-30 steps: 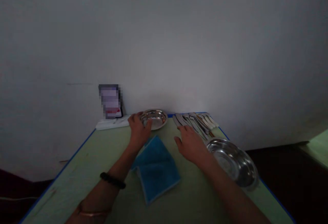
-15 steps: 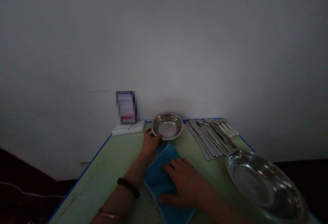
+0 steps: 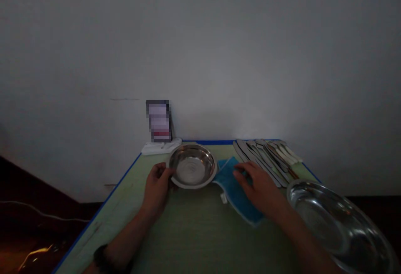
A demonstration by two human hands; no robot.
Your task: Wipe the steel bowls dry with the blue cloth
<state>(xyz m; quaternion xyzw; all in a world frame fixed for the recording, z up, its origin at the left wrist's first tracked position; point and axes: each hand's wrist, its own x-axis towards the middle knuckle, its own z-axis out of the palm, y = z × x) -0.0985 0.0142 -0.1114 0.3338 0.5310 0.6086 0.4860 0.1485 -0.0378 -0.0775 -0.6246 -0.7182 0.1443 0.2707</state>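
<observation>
My left hand (image 3: 157, 186) grips the left rim of a small steel bowl (image 3: 192, 170), which is tipped up toward me above the green table (image 3: 188, 232). A blue cloth (image 3: 236, 188) lies just right of the bowl, and my right hand (image 3: 261, 186) rests on it with curled fingers that seem to hold it. A row of several knives and spoons (image 3: 266, 159) lies just beyond my right hand.
A large steel plate (image 3: 341, 224) sits at the table's near right corner. At the far left edge, against the grey wall, is a folded white napkin (image 3: 160, 147) with a small blurred stand behind it. The table has a blue rim.
My left hand has drawn the bowl nearer and tilted it. My right hand has slid the blue cloth from the middle of the table to the bowl's right side.
</observation>
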